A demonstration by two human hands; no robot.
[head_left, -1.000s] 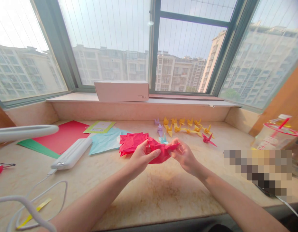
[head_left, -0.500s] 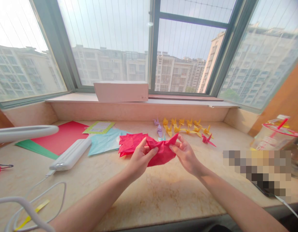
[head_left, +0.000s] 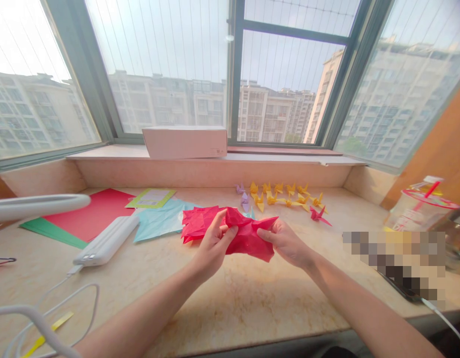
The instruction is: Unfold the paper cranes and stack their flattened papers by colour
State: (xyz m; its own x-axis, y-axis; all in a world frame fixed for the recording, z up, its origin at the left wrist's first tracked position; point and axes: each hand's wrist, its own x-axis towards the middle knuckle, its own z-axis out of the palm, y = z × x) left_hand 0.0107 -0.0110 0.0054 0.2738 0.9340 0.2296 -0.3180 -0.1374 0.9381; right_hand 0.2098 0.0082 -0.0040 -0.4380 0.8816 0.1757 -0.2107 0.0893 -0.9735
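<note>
A creased sheet of red origami paper [head_left: 248, 238] is stretched between my two hands above the counter. My left hand [head_left: 217, 241] pinches its left side between thumb and fingers. At the right edge, my right hand [head_left: 284, 241] grips it the same way, thumb on top. Behind my left hand lies a stack of creased red paper [head_left: 198, 223]. Beyond the held sheet stand several yellow paper cranes [head_left: 270, 198], purple cranes [head_left: 245, 201] and a red crane [head_left: 318, 215]. A light blue folded piece [head_left: 250, 214] is partly hidden behind the sheet.
Light blue paper [head_left: 159, 223], flat red paper [head_left: 92, 214] and green paper [head_left: 47, 233] lie left, near a white power bank [head_left: 105, 241] with a cable. A white box [head_left: 185, 143] rests on the sill. A lidded cup [head_left: 420, 214] and a partly pixelated phone [head_left: 405, 288] are right.
The red sheet is opened out more, its right corner lowered from a raised point to a flatter spread. My right hand has shifted slightly downward; the view has moved a little.
</note>
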